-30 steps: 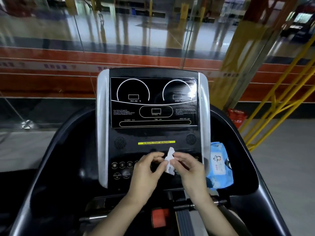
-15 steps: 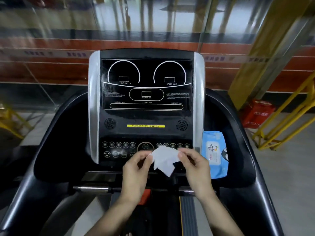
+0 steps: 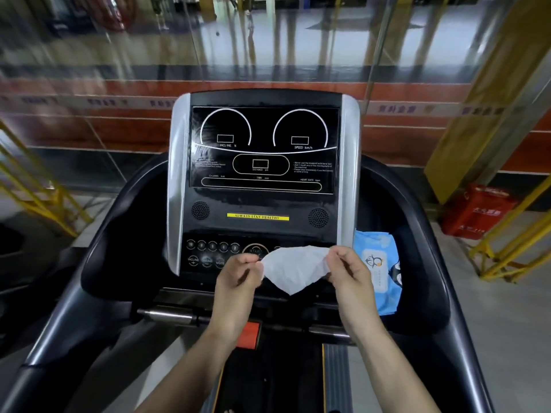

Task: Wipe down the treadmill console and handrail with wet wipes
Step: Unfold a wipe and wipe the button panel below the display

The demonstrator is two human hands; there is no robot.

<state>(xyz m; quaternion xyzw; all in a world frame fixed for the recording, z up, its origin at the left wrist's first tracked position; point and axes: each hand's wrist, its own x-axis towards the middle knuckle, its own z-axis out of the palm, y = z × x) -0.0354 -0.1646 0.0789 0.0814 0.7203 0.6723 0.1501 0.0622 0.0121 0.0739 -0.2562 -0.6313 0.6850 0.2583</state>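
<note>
Head view: treadmill console (image 3: 262,162), glass wall (image 3: 119,55)

Both forearms are bare to the frame edge, with no sleeves, gloves, or jewellery visible.

Gym floor behind glass
Glass wall (image 3: 134,70) ahead, red-brown band (image 3: 104,126) below; yellow railings (image 3: 512,234), red crate (image 3: 477,210) on grey floor (image 3: 507,308)

Treadmill console (image 3: 264,162) at centre, black, silver-edged. Left hand (image 3: 238,281) and right hand (image 3: 350,278) pinch a white wipe (image 3: 293,268) stretched between them, before the buttons. Blue wipes pack (image 3: 380,269) at 3 o'clock; handrail (image 3: 170,315) at 7 o'clock.
</note>
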